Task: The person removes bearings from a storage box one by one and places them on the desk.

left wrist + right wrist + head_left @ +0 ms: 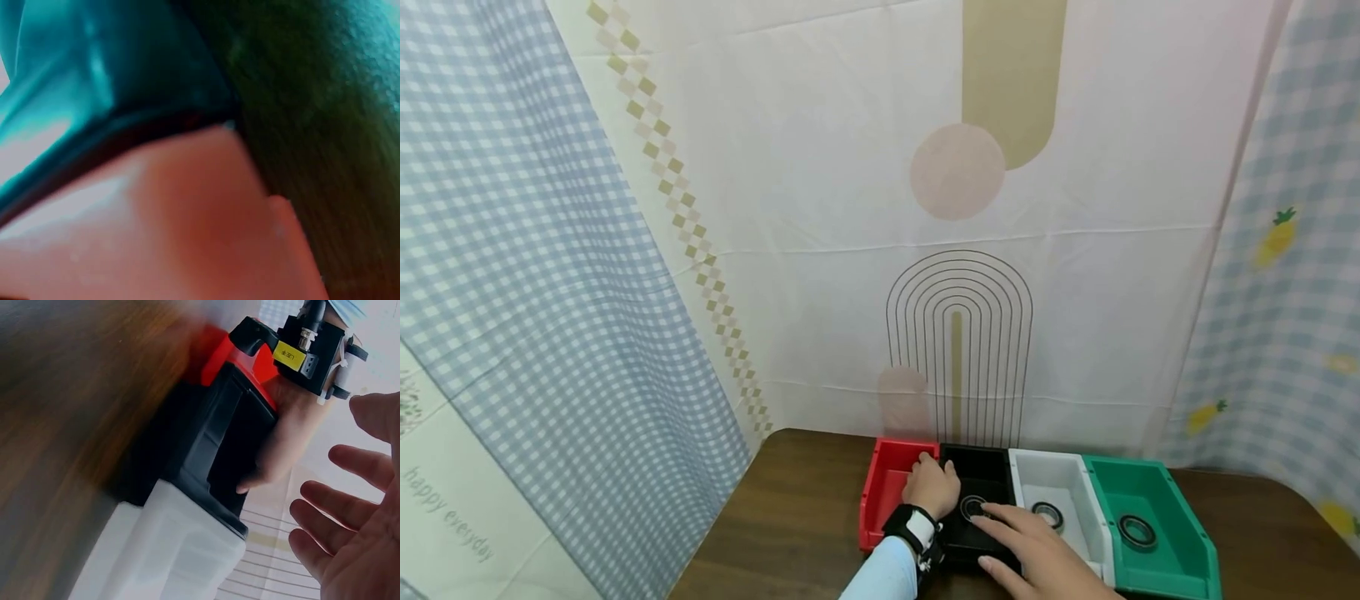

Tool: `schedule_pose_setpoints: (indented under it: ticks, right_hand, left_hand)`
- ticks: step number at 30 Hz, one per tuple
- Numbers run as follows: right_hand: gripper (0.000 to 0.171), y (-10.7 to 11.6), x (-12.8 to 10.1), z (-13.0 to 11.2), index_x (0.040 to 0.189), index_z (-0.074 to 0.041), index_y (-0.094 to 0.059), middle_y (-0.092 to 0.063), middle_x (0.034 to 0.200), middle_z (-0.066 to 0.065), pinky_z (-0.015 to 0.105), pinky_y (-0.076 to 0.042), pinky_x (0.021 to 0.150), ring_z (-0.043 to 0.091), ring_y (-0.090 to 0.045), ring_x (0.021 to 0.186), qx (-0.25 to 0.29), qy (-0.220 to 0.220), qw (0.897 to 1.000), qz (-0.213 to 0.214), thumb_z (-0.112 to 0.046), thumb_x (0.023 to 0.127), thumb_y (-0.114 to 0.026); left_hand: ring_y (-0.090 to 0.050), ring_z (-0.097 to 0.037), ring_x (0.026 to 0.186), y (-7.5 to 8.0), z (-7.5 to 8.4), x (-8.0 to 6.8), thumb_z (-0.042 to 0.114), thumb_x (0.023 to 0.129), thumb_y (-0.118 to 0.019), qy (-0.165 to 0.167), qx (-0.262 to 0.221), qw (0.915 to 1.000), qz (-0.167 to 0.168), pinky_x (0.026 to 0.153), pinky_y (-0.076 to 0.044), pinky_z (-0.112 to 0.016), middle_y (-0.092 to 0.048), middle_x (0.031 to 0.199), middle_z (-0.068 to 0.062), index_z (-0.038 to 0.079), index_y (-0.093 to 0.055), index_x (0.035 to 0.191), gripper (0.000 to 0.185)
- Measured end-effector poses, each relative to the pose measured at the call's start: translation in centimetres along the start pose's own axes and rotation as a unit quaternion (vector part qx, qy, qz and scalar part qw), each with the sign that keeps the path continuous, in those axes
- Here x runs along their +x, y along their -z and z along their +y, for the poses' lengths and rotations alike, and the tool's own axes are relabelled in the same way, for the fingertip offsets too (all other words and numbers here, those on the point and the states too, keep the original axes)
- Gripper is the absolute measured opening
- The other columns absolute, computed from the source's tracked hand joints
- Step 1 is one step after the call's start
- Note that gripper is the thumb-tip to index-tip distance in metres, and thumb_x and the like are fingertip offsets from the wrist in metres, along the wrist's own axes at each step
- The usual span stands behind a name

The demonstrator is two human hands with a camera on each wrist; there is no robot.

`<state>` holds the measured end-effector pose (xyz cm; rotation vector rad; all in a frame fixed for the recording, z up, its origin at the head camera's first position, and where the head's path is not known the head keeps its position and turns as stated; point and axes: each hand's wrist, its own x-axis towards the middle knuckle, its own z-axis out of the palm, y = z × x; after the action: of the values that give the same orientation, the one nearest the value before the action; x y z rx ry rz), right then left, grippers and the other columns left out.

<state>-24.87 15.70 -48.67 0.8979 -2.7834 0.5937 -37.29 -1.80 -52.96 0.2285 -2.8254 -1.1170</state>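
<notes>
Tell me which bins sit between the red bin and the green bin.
In the head view, the black bin and then the white bin stand between the red bin and the green bin, each holding a dark ring.

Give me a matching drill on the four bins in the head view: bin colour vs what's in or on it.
Column 1:
1. red bin
2. black bin
3. white bin
4. green bin

Column 2:
a. far right end of the row, one ring inside
b. left hand rests across its right wall
c. ring inside, no hand over it, between two bins
d. right hand reaches over it

Pairs: 1-b, 2-d, 3-c, 4-a
</notes>
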Motion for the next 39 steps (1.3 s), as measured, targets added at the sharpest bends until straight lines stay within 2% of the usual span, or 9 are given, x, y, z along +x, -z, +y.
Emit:
schedule_pose_setpoints:
  ticks: [5, 9, 16, 19, 26, 33, 39]
  right_hand:
    - [0.054, -0.5, 1.0, 0.1, 0.145, -0.014, -0.066, -0.062, 0.151, 0.012, 0.061, -0.056, 0.101, 0.038, -0.063, 0.134, 0.07, -0.014, 0.997, -0.04, -0.051, 0.107, -0.059]
    - [0.051, -1.0, 1.7, 0.2, 0.143, -0.012, -0.067, -0.063, 0.15, 0.011, 0.059, -0.056, 0.102, 0.038, -0.063, 0.134, 0.084, -0.009, 0.995, -0.049, -0.048, 0.108, -0.06]
    - [0.031, -2.3, 2.9, 0.8, 0.136, -0.012, -0.071, -0.07, 0.139, 0.004, 0.05, -0.058, 0.103, 0.029, -0.067, 0.128, 0.035, 0.045, 0.998, -0.035, -0.022, 0.109, -0.061]
    - [0.03, -2.8, 3.3, 1.0, 0.135, -0.012, -0.072, -0.07, 0.137, 0.002, 0.048, -0.058, 0.104, 0.026, -0.067, 0.127, 0.029, 0.045, 0.997, -0.049, -0.015, 0.107, -0.062]
    - [0.033, -3.6, 4.5, 1.8, 0.135, -0.006, -0.071, -0.069, 0.139, 0.008, 0.05, -0.056, 0.106, 0.029, -0.067, 0.129, 0.026, 0.014, 0.997, -0.074, -0.007, 0.103, -0.062]
    - [0.026, -4.1, 6.1, 1.8, 0.125, -0.003, -0.074, -0.073, 0.123, 0.01, 0.049, -0.06, 0.094, 0.03, -0.072, 0.112, -0.011, -0.015, 1.0, -0.025, -0.012, 0.101, -0.071]
    - [0.032, -5.4, 7.4, 1.6, 0.119, -0.003, -0.075, -0.073, 0.119, 0.014, 0.054, -0.059, 0.094, 0.036, -0.07, 0.113, -0.069, -0.073, 0.995, -0.017, -0.017, 0.091, -0.084]
  left_hand:
    - [-0.065, -0.05, 0.122, 0.0, 0.1, 0.0, 0.036, 0.107, -0.059, 0.003, 0.001, 1.0, 0.008, 0.101, -0.053, -0.066, -0.066, 0.138, -0.029, -0.008, -0.053, 0.145, 0.059]
    - [-0.065, -0.051, 0.12, 0.0, -0.1, 0.1, 0.036, 0.107, -0.059, 0.001, 0.0, 0.9999, 0.01, 0.099, -0.054, -0.066, -0.066, 0.137, -0.029, -0.008, -0.054, 0.143, 0.057]
    - [-0.064, -0.051, 0.123, -0.1, -0.4, 0.1, 0.036, 0.108, -0.059, 0.0, -0.009, 0.9999, 0.005, 0.101, -0.053, -0.066, -0.064, 0.14, -0.03, -0.009, -0.052, 0.146, 0.059]
    - [-0.063, -0.052, 0.126, 0.0, -0.4, 0.0, 0.036, 0.108, -0.059, 0.0, -0.014, 0.9999, 0.0, 0.103, -0.052, -0.066, -0.063, 0.142, -0.031, -0.01, -0.05, 0.148, 0.061]
    - [-0.061, -0.052, 0.13, 0.1, -0.3, 0.0, 0.037, 0.109, -0.056, 0.002, -0.022, 0.9997, -0.01, 0.106, -0.05, -0.066, -0.06, 0.146, -0.031, -0.01, -0.047, 0.152, 0.064]
    - [-0.059, -0.052, 0.133, 0.1, -0.2, 0.2, 0.037, 0.109, -0.057, 0.003, -0.02, 0.9998, -0.007, 0.108, -0.05, -0.066, -0.059, 0.149, -0.031, -0.01, -0.046, 0.153, 0.065]
    - [-0.06, -0.053, 0.132, -0.3, -0.4, 0.3, 0.037, 0.108, -0.057, 0.004, -0.023, 0.9997, -0.005, 0.107, -0.049, -0.066, -0.059, 0.148, -0.032, -0.011, -0.047, 0.152, 0.065]
